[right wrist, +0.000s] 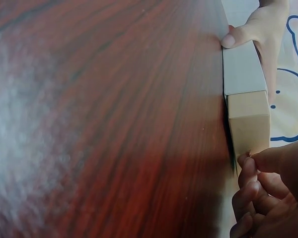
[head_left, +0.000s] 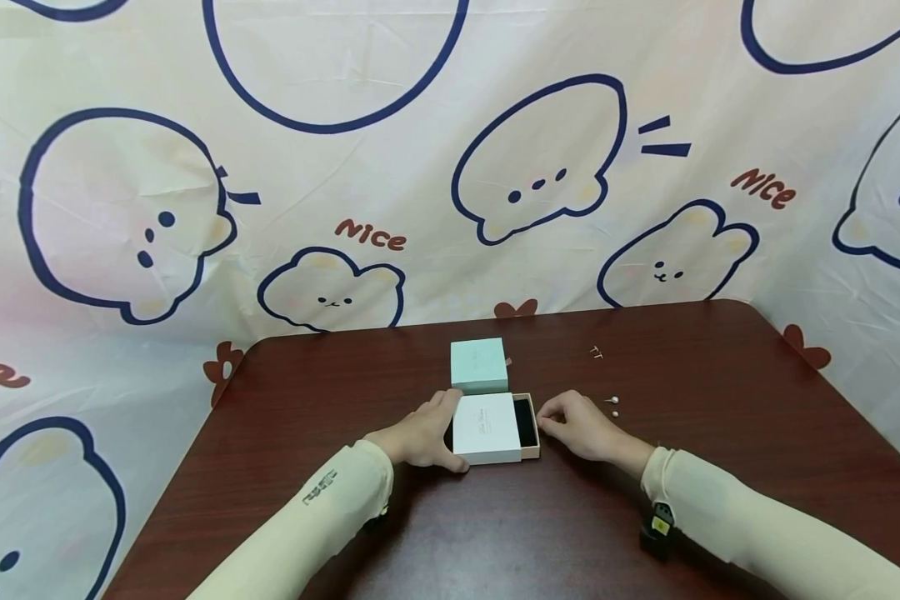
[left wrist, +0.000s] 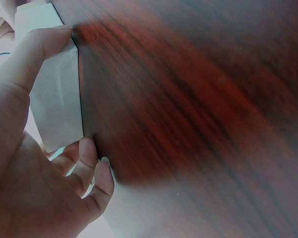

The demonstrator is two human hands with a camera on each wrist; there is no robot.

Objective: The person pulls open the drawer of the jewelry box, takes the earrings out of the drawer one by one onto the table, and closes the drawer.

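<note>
A white slide-out jewelry box [head_left: 486, 423] lies flat on the brown table, its light tan drawer [right wrist: 249, 131] partly out on the right with a black lining [head_left: 525, 422] inside. My left hand [head_left: 423, 432] grips the white sleeve from the left, thumb on the near side and fingers toward the far side. At the drawer's end, my right hand [head_left: 581, 425] pinches a small tab between thumb and forefinger; the fingertips mostly hide it. Two white pearl-like earrings [head_left: 614, 400] lie just right of that hand.
Behind the white box stands a mint-green box [head_left: 479, 363] with a small tab on its right side. Farther right lie small gold-coloured pieces [head_left: 596, 352]. A patterned cloth [head_left: 420, 192] hangs behind the table [head_left: 330, 375].
</note>
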